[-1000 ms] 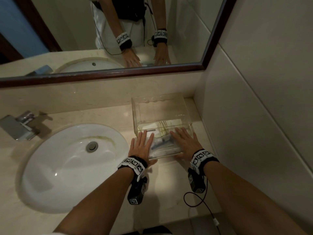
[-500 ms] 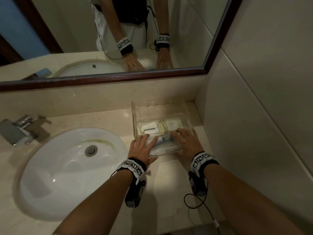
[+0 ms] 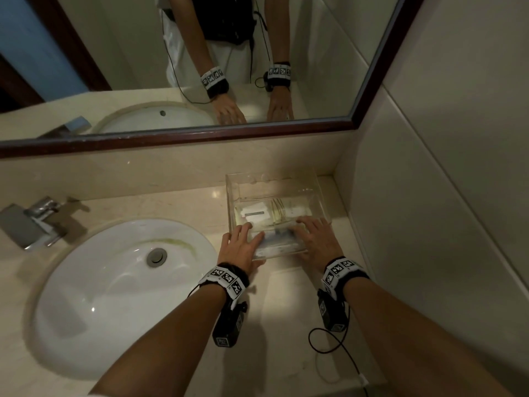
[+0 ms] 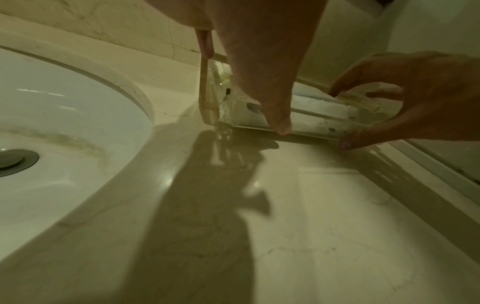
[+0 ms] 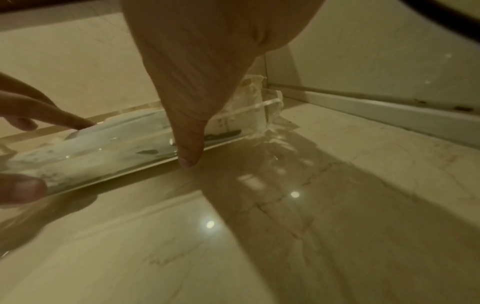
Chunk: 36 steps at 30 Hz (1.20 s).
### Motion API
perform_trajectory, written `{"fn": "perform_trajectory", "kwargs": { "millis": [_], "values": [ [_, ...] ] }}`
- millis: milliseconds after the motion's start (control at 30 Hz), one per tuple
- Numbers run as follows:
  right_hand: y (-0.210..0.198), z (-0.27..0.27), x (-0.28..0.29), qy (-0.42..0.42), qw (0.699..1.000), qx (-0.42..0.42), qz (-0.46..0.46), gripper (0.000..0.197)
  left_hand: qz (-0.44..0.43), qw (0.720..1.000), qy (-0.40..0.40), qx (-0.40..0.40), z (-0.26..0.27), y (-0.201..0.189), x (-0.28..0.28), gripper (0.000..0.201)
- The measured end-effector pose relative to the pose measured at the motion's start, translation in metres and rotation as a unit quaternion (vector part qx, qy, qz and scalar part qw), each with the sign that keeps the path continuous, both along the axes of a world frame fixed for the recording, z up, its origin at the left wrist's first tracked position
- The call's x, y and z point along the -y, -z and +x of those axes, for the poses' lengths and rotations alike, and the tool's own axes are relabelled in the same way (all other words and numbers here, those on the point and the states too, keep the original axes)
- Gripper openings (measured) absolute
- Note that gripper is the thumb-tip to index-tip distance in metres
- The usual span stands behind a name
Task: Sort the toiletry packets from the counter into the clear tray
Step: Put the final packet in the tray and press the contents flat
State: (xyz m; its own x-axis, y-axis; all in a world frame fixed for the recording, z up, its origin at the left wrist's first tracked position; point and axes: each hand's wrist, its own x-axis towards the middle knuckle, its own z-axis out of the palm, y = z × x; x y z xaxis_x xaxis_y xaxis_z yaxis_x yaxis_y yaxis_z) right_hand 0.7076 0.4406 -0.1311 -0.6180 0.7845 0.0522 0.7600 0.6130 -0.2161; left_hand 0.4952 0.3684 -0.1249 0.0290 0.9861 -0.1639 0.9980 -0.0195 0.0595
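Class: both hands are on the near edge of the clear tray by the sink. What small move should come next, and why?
Probably let go and draw both hands back. The left hand and right hand bracket the clear tray's near wall, thumbs outside and fingers over the rim, white packets already lie inside, and no packet shows on the counter.

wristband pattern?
Black-and-white square marker codes on the wristbands; head view shows them best.
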Motion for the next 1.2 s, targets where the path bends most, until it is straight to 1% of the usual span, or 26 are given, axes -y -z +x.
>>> {"fn": "perform_trajectory", "kwargs": {
  "millis": [133, 200, 267, 333, 433, 667, 767, 833, 967, 1067, 1200],
  "values": [
    [-0.001, -0.001, -0.004, -0.005, 1.000, 0.001, 0.008, 0.057, 0.002, 1.000, -0.001, 0.011, 0.002, -0.002, -0.006, 0.059],
    [-0.003, -0.003, -0.007, -0.005, 1.000, 0.000, 0.019, 0.054, 0.002, 1.000, -0.004, 0.019, 0.001, -0.002, -0.009, 0.055],
    [-0.002, -0.006, -0.011, 0.001, 1.000, 0.019, 0.025, 0.051, 0.004, 1.000, -0.008, 0.021, 0.000, -0.002, -0.012, 0.054],
    [-0.001, -0.008, -0.015, 0.004, 0.999, 0.038, 0.021, 0.054, 0.004, 1.000, -0.013, 0.020, -0.001, -0.002, -0.016, 0.054],
    [-0.002, -0.010, -0.020, 0.006, 0.999, 0.042, 0.021, 0.057, 0.007, 1.000, -0.018, 0.020, -0.001, -0.003, -0.021, 0.051],
    [-0.005, -0.017, -0.035, 0.032, 0.997, 0.065, 0.013, 0.049, 0.011, 0.999, -0.038, 0.013, -0.003, -0.002, -0.036, 0.045],
    [-0.003, -0.020, -0.044, 0.038, 0.994, 0.099, -0.010, 0.052, 0.003, 0.999, -0.042, 0.013, -0.005, 0.000, -0.044, 0.044],
    [-0.003, -0.023, -0.050, 0.043, 0.992, 0.116, -0.024, 0.050, -0.007, 0.999, -0.043, 0.014, -0.006, 0.001, -0.048, 0.043],
    [-0.004, -0.027, -0.058, 0.041, 0.991, 0.120, -0.033, 0.042, -0.024, 0.999, -0.040, 0.010, -0.008, 0.003, -0.057, 0.046],
    [-0.004, -0.029, -0.064, 0.037, 0.989, 0.139, -0.038, 0.040, -0.036, 0.999, -0.030, -0.005, -0.009, 0.003, -0.062, 0.050],
    [-0.007, -0.032, -0.066, 0.034, 0.985, 0.158, -0.063, 0.039, -0.046, 0.999, -0.026, -0.012, -0.009, 0.002, -0.064, 0.048]
  ]
}}
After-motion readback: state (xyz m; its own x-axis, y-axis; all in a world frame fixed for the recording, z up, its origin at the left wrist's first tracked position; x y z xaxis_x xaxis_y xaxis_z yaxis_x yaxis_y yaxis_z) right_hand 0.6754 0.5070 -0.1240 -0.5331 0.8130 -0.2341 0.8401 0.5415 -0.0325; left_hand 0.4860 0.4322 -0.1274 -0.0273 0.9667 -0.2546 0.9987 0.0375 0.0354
